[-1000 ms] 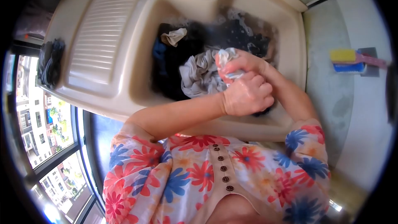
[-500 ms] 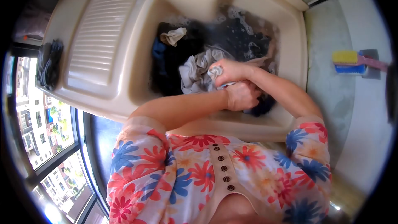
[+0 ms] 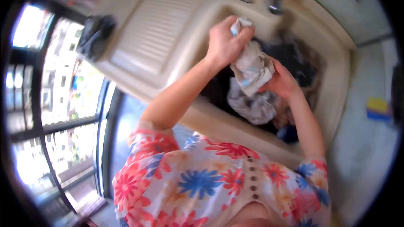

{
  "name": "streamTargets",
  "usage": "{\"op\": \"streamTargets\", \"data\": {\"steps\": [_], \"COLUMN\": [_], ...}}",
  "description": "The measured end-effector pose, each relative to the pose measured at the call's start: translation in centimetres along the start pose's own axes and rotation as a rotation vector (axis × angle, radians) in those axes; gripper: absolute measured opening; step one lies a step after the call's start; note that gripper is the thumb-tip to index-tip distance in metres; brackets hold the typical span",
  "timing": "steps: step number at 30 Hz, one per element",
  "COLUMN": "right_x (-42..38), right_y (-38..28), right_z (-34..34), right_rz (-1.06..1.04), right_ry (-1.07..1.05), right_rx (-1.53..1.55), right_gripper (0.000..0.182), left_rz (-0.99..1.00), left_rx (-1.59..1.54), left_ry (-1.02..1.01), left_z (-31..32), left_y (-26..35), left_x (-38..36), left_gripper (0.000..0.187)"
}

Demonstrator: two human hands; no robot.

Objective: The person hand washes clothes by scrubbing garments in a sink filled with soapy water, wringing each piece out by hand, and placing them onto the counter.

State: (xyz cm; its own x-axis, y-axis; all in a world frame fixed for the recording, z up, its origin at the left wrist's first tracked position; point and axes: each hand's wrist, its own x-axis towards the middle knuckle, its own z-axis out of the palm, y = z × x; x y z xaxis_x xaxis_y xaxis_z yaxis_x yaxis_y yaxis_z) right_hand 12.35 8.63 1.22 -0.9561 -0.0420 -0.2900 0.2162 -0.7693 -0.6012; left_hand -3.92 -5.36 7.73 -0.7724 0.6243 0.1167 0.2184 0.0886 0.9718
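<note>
A wet, off-white cloth with pale blue marks (image 3: 251, 68) is stretched between my two hands above the sink basin. My left hand (image 3: 227, 44) is closed round its upper end, with a bit of fabric poking out past the thumb. Lower down on the right, my right hand (image 3: 284, 80) curls against the cloth's loose, bunched end; some of its fingers are hidden behind the fabric. Below lies a crumpled light grey garment (image 3: 252, 103) in the basin. Dark wet clothes (image 3: 294, 59) fill the far right of the basin.
The beige sink (image 3: 336, 96) has a ribbed washboard (image 3: 162, 25) on its left and a tap (image 3: 275, 2) at the back. A dark bundle (image 3: 96, 35) sits at the left corner. A yellow-and-blue brush (image 3: 378, 108) is at right, near the wall.
My hands were together low in the basin, gripping wet cloth. Now they are apart, my left hand raised toward the tap side with the off-white cloth. The camera view has turned.
</note>
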Motion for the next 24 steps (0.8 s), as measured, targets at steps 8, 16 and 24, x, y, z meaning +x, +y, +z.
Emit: {"op": "streamTargets", "data": {"steps": [8,16,24], "right_x": [-0.1,-4.8,-6.0], "right_y": [1.2,-4.0,-2.4], "right_z": [-1.0,-12.3,-19.8], "right_rz": [0.194,-0.087,0.527], "right_ry": [0.144,0.692,0.98], "right_rx": [-0.351,-0.825,-2.004], "right_gripper": [0.041,0.035,0.053], "left_rz": [0.18,-0.404,-0.53], "left_rx": [-0.308,1.655,1.417], "left_ry": [0.763,1.02,0.474], "left_z": [-23.3,-40.2,-36.2], "left_y": [-6.6,-17.2,-15.9], "left_x": [4.5,0.6,2.1], "left_gripper": [0.026,0.071,0.051]}}
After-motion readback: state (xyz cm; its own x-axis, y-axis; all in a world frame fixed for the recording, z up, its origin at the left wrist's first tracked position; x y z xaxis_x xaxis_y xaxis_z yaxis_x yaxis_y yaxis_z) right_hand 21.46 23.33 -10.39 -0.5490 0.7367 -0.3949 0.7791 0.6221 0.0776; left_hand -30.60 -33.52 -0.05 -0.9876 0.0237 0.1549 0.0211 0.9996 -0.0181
